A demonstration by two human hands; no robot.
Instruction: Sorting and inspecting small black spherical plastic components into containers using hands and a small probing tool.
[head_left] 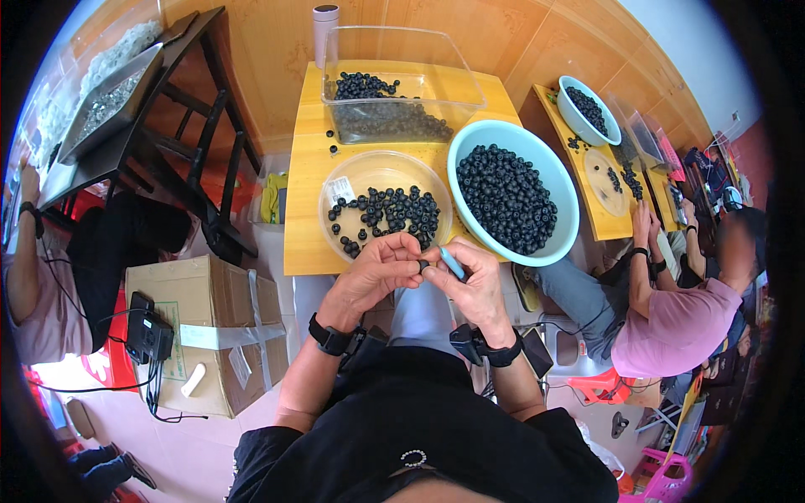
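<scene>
My left hand is closed, with thumb and forefinger pinching a small black round part. Fingers of my right hand are wrapped round a slim light-blue tool; its working end is hidden close to the part. Both hands meet just in front of the yellow table's near edge. Beyond them lies a shallow clear round tray with many loose black parts in it. A pale blue bowl, to the right of the tray, holds a large heap of the same black parts.
A clear plastic bin of black parts stands at the table's back, near a pink flask. On the left is a cardboard box carrying black adapters. A co-worker sits on the right, another far left.
</scene>
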